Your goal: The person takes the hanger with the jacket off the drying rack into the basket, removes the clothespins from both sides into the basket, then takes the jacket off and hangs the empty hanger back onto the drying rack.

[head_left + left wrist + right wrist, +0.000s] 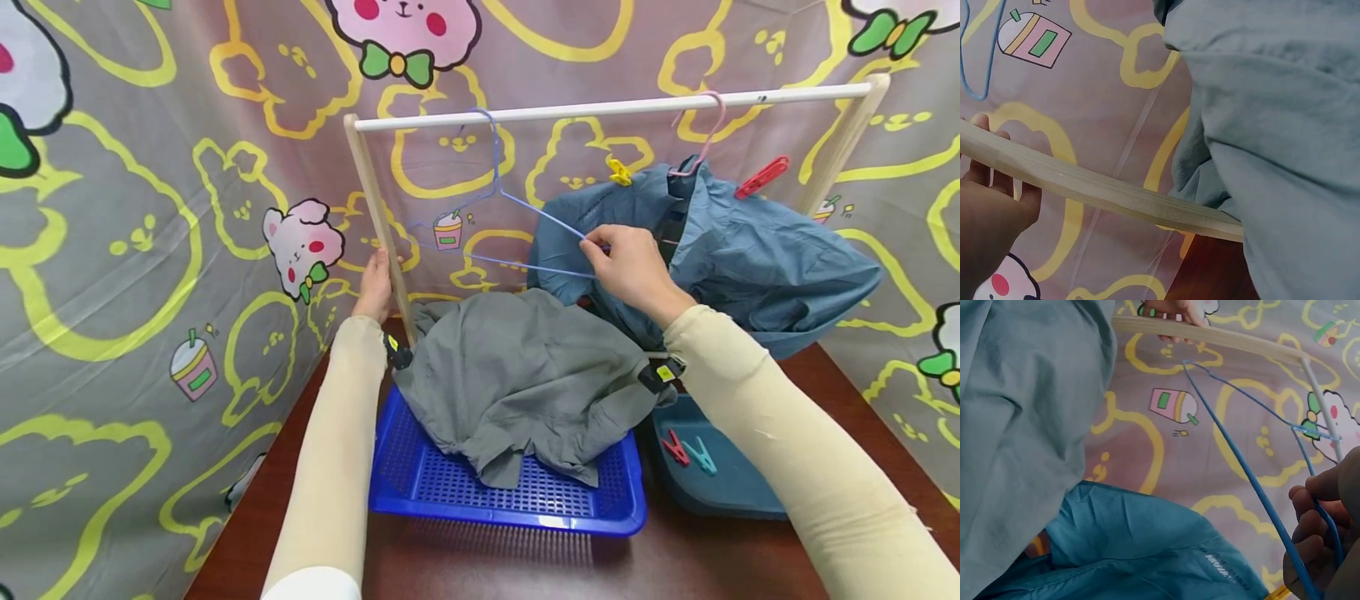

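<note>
My right hand pinches the right end of a thin blue hanger, whose hook hangs over the white rail; in the right wrist view the fingers curl at its blue wire. No garment is on this hanger. At the rack's left side my left hand holds the wooden post, its fingers passing behind the wood in the left wrist view. Below, a grey garment lies crumpled over a blue plastic basket.
A blue garment hangs at right from a pink hanger, with a yellow clip and a red clip on it. A teal bin holds a red clothespin and a turquoise clothespin. Patterned curtain surrounds the table.
</note>
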`<state>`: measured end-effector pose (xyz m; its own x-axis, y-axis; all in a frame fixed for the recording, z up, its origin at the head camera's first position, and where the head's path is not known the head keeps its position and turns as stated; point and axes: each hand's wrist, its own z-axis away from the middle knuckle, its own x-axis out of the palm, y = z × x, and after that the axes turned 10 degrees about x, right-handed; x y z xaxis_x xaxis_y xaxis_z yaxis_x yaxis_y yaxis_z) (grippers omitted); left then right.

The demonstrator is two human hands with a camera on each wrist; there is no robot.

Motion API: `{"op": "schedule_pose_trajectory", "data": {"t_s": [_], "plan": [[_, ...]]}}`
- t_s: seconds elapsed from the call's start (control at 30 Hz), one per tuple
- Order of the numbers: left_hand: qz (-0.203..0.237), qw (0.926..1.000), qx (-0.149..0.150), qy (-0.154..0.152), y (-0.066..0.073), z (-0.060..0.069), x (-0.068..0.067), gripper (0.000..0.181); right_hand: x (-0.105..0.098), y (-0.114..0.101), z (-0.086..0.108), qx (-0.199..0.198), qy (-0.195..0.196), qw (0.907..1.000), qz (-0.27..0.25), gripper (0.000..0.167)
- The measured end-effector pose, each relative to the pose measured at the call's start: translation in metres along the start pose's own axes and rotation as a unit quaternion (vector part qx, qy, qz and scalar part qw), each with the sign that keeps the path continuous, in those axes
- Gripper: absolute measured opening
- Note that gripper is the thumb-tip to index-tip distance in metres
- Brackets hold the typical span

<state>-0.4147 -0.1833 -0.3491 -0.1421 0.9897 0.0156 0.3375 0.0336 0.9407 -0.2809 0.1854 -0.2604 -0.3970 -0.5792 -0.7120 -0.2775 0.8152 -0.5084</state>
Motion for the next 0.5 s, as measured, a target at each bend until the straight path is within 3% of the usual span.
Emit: {"op": "schedule_pose_trajectory", "data": {"t_s": [0.5], "plan": [[0.012,0.9999,-0.001,0.002,0.0,0.0,-0.001,0.061,0.018,-0.001,-0.014,-0.024,-0.073,0.9965,-0.034,0.029]]}}
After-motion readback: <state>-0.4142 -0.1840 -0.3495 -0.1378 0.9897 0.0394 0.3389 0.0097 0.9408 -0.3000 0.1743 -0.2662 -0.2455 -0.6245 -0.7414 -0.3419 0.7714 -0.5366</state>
